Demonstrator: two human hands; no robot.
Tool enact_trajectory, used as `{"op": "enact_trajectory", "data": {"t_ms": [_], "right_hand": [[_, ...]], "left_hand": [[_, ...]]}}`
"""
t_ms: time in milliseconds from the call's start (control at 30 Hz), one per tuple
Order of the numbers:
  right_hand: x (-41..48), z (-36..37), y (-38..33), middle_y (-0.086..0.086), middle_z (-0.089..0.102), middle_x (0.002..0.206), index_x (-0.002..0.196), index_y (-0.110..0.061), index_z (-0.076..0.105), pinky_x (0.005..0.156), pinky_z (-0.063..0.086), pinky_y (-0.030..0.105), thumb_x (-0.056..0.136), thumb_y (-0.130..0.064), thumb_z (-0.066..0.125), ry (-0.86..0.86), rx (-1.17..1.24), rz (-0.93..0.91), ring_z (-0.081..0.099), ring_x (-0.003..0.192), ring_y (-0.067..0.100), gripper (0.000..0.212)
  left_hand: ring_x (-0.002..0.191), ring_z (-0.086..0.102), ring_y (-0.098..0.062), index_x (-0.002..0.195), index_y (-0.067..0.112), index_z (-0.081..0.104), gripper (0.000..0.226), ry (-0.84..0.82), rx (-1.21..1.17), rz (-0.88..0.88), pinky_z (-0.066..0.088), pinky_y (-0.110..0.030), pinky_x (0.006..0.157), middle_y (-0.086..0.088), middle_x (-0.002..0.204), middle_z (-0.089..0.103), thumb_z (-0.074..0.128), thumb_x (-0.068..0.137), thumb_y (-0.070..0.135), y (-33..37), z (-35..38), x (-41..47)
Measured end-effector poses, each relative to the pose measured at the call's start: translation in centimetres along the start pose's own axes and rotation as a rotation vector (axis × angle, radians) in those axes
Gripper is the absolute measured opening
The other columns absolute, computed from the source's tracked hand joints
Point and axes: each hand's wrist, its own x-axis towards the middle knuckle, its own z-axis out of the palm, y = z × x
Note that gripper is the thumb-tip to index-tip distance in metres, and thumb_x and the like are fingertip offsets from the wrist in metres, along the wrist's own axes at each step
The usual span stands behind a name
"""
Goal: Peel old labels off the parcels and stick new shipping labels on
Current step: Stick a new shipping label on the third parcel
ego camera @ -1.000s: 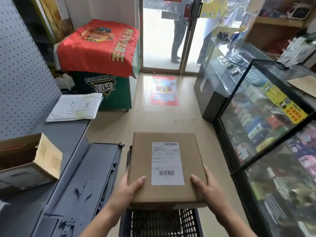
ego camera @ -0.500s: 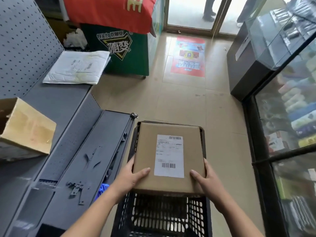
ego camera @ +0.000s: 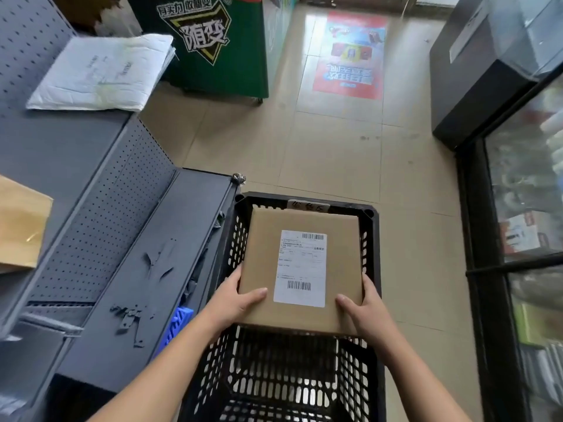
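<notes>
Left hand (ego camera: 236,303) fingers curl round the box (ego camera: 265,263) at its near left corner, thumb on top. Right hand (ego camera: 364,312) fingers grip the near right corner the same way. Box flat, white label (ego camera: 300,268) face up, held inside the top of a black slatted crate (ego camera: 373,245) on the tiled floor (ego camera: 320,153). Crate bottom beneath shows bare. Grey bench (ego camera: 61,150) left, with a white mailer (ego camera: 100,73).

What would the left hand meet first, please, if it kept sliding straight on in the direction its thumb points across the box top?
Most likely the white label: the left hand has its thumb lying on the cardboard box, aimed right toward the label's lower left corner.
</notes>
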Motion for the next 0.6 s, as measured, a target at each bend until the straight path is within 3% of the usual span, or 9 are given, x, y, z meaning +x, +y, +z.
{"op": "enact_trajectory", "data": {"t_ms": [67, 200, 500, 567, 600], "right_hand": [[0.6, 0.2, 0.4, -0.004, 0.051, 0.145, 0.156, -0.024, 0.023, 0.113, 0.040, 0.040, 0.091, -0.022, 0.069, 0.004, 0.012, 0.024, 0.054, 0.127, 0.014, 0.079], [1.6, 0.8, 0.9, -0.003, 0.046, 0.150, 0.156, -0.023, 0.020, 0.115, 0.037, 0.041, 0.092, -0.020, 0.066, 0.019, -0.029, 0.034, 0.049, 0.132, 0.016, 0.079], [2.4, 1.1, 1.1, -0.001, 0.047, 0.149, 0.157, -0.020, 0.020, 0.115, 0.037, 0.039, 0.091, -0.020, 0.067, 0.057, -0.043, 0.037, 0.049, 0.131, 0.015, 0.081], [1.9, 0.9, 0.8, -0.001, 0.042, 0.153, 0.157, -0.019, 0.018, 0.117, 0.035, 0.040, 0.091, -0.021, 0.067, 0.067, -0.062, 0.018, 0.045, 0.136, 0.015, 0.082], [1.7, 0.8, 0.5, 0.000, 0.038, 0.156, 0.158, -0.018, 0.017, 0.118, 0.033, 0.039, 0.092, -0.022, 0.067, 0.075, -0.077, 0.000, 0.042, 0.139, 0.016, 0.082]], "left_hand": [[0.114, 0.066, -0.006, 0.148, 0.035, 0.042, 0.072, 0.006, 0.000, -0.021, 0.054, -0.032, 0.098, 0.013, 0.129, 0.067, 0.079, 0.087, 0.035, -0.6, 0.2, 0.6], [0.112, 0.065, -0.004, 0.147, 0.036, 0.042, 0.068, 0.023, 0.009, -0.036, 0.052, -0.019, 0.085, 0.014, 0.128, 0.066, 0.077, 0.089, 0.029, -1.1, 0.7, 1.5], [0.113, 0.062, -0.004, 0.148, 0.034, 0.039, 0.068, 0.047, 0.062, -0.049, 0.049, -0.016, 0.082, 0.014, 0.129, 0.063, 0.075, 0.090, 0.028, -0.8, 0.7, 1.9], [0.114, 0.059, 0.002, 0.150, 0.035, 0.035, 0.071, 0.067, 0.099, -0.034, 0.050, -0.016, 0.087, 0.017, 0.132, 0.059, 0.074, 0.091, 0.026, -0.4, 0.8, 1.6], [0.119, 0.054, 0.004, 0.154, 0.033, 0.030, 0.077, 0.091, 0.117, -0.020, 0.049, -0.021, 0.097, 0.017, 0.139, 0.055, 0.074, 0.092, 0.025, -0.2, 0.7, 1.4]]}}
